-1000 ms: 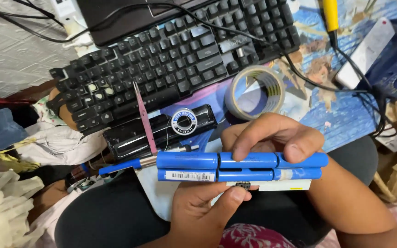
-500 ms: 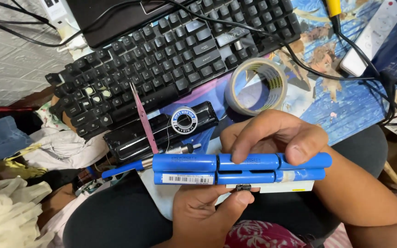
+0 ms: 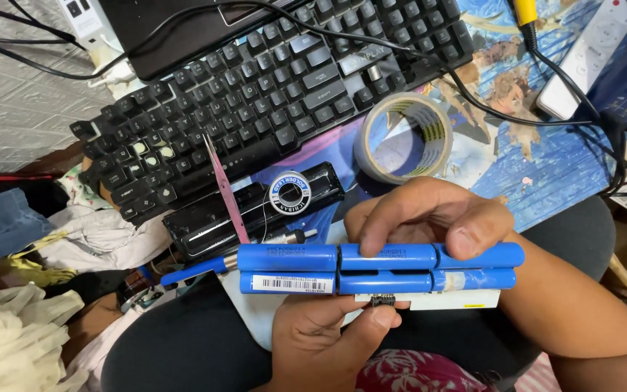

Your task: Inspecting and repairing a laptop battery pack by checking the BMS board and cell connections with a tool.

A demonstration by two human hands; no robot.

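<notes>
Battery pack point(image 3: 379, 270) of blue cylindrical cells in two rows, held level over the person's lap, just below the bench point(image 3: 546, 167) edge. Left hand point(image 3: 324, 337) cups the pack from beneath, thumb pressed against a small black connector at its lower edge. Right hand point(image 3: 429, 214) arches over the top, fingers curled, index fingertip and thumb pinching the upper row. Behind the pack lie a black keyboard point(image 3: 270, 94), tape roll point(image 3: 404, 138), solder spool point(image 3: 289, 192) on a black casing point(image 3: 255, 210), and pink tweezers point(image 3: 225, 190).
</notes>
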